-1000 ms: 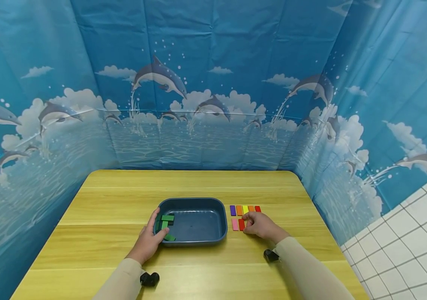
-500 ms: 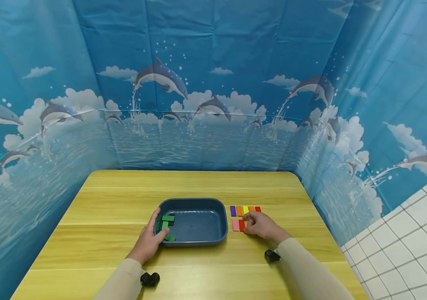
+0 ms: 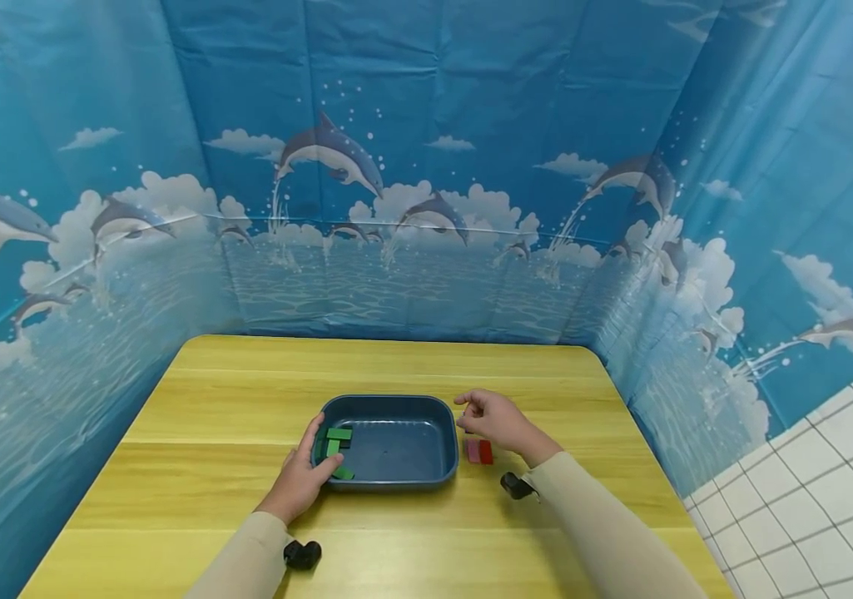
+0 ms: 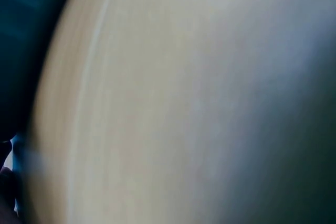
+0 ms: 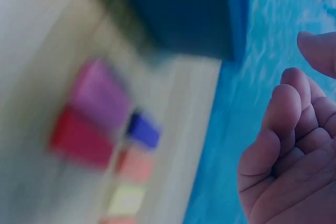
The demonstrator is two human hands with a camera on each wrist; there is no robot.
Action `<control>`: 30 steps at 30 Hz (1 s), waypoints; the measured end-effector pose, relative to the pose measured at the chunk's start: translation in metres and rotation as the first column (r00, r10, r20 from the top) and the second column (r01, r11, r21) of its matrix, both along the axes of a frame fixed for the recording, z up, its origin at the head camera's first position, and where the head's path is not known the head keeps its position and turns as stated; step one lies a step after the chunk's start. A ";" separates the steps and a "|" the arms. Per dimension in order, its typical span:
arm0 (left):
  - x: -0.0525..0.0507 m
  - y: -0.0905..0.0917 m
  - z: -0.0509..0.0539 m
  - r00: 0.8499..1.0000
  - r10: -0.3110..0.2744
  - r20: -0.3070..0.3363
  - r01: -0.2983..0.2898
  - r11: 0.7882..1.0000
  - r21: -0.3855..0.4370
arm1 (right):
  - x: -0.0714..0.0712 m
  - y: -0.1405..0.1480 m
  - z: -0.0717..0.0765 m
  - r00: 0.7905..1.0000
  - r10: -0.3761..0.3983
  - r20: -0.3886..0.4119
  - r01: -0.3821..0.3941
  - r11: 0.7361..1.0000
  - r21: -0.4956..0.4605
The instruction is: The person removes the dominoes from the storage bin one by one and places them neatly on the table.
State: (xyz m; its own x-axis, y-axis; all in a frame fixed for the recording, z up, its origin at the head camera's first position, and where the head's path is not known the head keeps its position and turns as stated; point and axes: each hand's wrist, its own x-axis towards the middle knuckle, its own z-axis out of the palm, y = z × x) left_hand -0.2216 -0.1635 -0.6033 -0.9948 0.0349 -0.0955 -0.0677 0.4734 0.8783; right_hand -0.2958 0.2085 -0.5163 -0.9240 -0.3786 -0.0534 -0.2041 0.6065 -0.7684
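My left hand (image 3: pixel 300 474) grips the left end of a dark blue plastic tub (image 3: pixel 389 482), its thumb reaching over the rim to the inside. Several green blocks (image 3: pixel 339 433) lie in the tub near that thumb. In the head view my right hand (image 3: pixel 501 420) is just right of the tub, above the coloured blocks. The right wrist view has its fingers loosely bent with nothing seen between them. A pink block (image 5: pixel 100 94) and a red block (image 5: pixel 82 139) lie side by side. Near them is a row with a purple block (image 5: pixel 143 129), orange block (image 5: pixel 135 164) and yellow block (image 5: pixel 126 199).
The wood-grain table (image 3: pixel 381 549) carries the tub and blocks. A blue dolphin-print curtain (image 3: pixel 411 283) stands behind and beside it, with a white gridded surface (image 3: pixel 830 466) at the right. The left wrist view is mostly blurred table.
My right hand has left the red block's side and moved left and away from me, over the far row, which it now covers in the head view. The left hand stays put.
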 end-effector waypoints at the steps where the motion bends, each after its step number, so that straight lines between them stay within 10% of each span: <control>1: 0.000 0.000 0.000 1.000 0.001 0.000 -0.001 1.000 0.000 | 0.000 -0.008 0.004 1.000 0.018 -0.009 -0.018 1.000 0.006; 11: 0.000 0.000 0.003 1.000 0.017 0.000 -0.017 1.000 0.005 | -0.007 -0.084 0.023 0.983 0.183 -0.006 -0.182 0.980 0.074; 30: 0.004 0.001 0.006 1.000 0.024 0.010 -0.024 1.000 -0.002 | -0.032 -0.168 0.009 0.959 0.285 0.001 -0.278 0.934 0.225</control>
State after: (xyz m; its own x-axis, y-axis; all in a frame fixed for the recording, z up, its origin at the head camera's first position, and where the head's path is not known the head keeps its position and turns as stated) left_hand -0.2176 -0.1623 -0.5971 -0.9944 0.0112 -0.1055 -0.0877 0.4732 0.8766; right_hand -0.3283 0.0410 -0.5073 -0.7840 -0.6053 -0.1380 -0.4130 0.6744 -0.6120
